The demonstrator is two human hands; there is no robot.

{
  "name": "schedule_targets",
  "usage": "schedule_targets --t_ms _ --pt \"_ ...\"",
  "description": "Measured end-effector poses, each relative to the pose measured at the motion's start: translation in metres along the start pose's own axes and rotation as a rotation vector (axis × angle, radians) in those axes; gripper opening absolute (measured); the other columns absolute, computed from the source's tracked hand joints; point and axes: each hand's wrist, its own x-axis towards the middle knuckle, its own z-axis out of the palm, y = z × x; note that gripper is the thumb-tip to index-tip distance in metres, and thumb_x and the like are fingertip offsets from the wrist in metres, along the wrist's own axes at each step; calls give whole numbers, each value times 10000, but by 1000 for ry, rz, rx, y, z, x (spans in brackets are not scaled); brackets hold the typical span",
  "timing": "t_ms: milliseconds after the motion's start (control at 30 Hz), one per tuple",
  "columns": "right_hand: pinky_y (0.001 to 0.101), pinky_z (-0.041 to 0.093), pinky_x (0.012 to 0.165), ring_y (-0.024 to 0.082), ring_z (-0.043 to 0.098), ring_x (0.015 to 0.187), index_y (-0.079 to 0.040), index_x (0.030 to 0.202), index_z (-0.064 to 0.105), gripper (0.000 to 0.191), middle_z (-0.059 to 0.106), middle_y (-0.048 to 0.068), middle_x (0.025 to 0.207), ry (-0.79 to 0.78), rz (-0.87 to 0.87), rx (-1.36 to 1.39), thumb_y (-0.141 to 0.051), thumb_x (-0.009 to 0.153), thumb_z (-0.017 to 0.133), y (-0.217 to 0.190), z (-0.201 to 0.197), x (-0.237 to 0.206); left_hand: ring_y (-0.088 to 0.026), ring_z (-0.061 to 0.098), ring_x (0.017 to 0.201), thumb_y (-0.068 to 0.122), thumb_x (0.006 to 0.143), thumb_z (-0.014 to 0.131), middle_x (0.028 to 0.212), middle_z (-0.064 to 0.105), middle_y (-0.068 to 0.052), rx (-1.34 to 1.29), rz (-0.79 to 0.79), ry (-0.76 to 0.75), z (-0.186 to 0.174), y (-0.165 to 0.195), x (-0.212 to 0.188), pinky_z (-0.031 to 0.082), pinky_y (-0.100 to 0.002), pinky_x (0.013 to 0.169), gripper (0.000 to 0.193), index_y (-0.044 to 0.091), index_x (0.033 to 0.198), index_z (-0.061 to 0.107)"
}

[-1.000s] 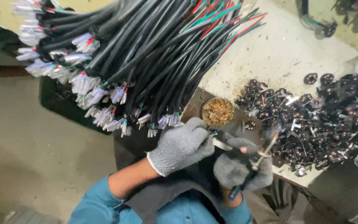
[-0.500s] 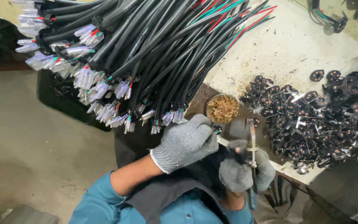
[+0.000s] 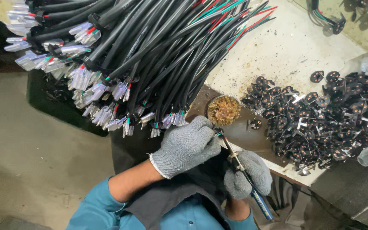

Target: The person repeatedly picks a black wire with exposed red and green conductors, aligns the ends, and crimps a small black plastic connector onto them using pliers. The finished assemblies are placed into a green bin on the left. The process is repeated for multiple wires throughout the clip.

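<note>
I see L hand (image 3: 187, 147) fingers pinched shut on wire end (image 3: 219, 133) by brass-wool pot (image 3: 223, 110) | R hand (image 3: 248, 173) fisted on soldering iron (image 3: 244, 174), tip at wire (steadied for contact) | cable bundle (image 3: 150, 55) overhangs bench edge

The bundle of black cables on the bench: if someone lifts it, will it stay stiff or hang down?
The bundle of black cables would probably sag, since its connector ends already droop over the bench edge. It looks heavy, being many cables thick. Loose ends may fan out.
</note>
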Motion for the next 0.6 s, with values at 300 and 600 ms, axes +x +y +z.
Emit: schedule_targets --t_ms 300,600 --pt "396 601 808 320 721 822 26 907 699 373 695 160 841 -18 3 -35 -318 1012 600 3 -2 -4 -251 630 711 214 876 772 956 605 -79 -20 -6 10 1 -1 -1 497 -369 611 204 101 836 608" --pt "375 599 778 292 720 778 24 909 694 342 697 141 828 -25 56 -9 -294 994 601 6 -6 -8 -251 622 694 220 865 787 940 602 -89 -23 -19 1 -1 1 0 492 -369 596 224 105 820 600"
